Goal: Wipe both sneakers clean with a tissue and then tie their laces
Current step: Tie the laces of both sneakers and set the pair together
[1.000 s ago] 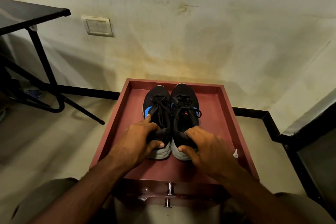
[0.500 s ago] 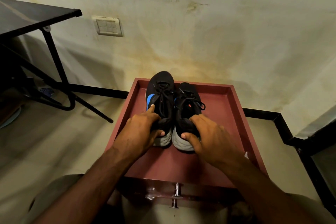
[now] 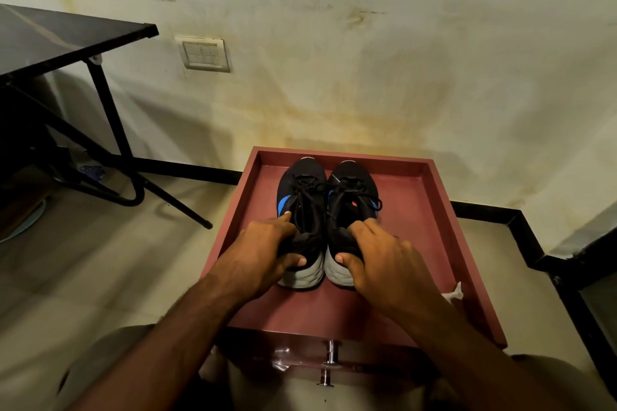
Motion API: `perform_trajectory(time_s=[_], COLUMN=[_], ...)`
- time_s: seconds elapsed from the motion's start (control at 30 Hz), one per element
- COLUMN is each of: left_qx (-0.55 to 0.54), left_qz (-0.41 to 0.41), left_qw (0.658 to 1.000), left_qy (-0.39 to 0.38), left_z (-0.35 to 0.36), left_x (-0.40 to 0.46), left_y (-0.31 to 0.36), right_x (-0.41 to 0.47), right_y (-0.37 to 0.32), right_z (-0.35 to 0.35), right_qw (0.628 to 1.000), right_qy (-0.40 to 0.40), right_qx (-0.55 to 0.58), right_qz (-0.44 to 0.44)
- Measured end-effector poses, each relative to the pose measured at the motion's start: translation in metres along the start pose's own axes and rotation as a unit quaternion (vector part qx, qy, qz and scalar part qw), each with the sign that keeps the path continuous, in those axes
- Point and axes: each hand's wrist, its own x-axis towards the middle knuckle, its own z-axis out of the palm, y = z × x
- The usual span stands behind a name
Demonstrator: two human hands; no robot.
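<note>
Gripping the heels: left hand (image 3: 257, 257) holds the left sneaker (image 3: 302, 217), right hand (image 3: 387, 260) holds the right sneaker (image 3: 350, 210), fingers curled round each collar. Pair side by side, touching, on the red tray tabletop (image 3: 430, 243); long axes run 6 to 12 o'clock, toes far. Crumpled tissue (image 3: 455, 292) at 3 o'clock, nearer the right hand.

The two sneakers (image 3: 325, 207) are showing matt black cloth uppers with woven laces (image 3: 312, 192) and smooth grey rubbery soles, sitting on a matt, painted-looking reddish tray (image 3: 434, 227), beside crumpled white tissue (image 3: 454, 294), while a glossy metal knob (image 3: 330, 357) is gleaming below.
</note>
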Motion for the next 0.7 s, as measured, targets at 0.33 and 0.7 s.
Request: perform_trajectory(time_s=[0.33, 0.7], left_qx=[-0.001, -0.048], left_qz=[0.020, 0.033], left_qw=[1.000, 0.998], left_qy=[-0.003, 0.018], left_z=[0.008, 0.012], left_x=[0.010, -0.003], left_y=[0.013, 0.005], right_x=[0.007, -0.015], right_y=[0.016, 0.022], right_z=[0.002, -0.005], right_qw=[0.996, 0.996], right_qy=[-0.078, -0.023], right_qx=[-0.051, 0.068], right_qz=[-0.002, 0.059])
